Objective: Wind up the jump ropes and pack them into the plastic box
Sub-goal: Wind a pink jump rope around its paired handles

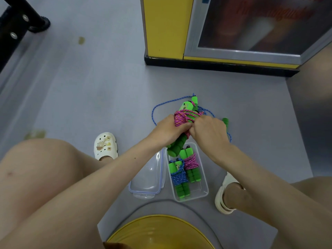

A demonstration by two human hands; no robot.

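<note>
Gripping one pink jump rope (183, 116) with two hands: left hand (170, 129) curled round the wound cord and its two green handles, right hand (208, 132) pinching the same cord from the other side, touching the left. Held low over the far end of one plastic box (203, 190). Inside the box, two ropes already wound, lying side by side: one blue bundle (179, 177), one pink bundle (191, 163). Just beside the box, on its left, one clear lid (147, 177). On the grey floor behind the hands, one loose blue rope (159, 106), not wound. Two white shoes: left shoe (106, 146), right shoe (222, 200)
</note>
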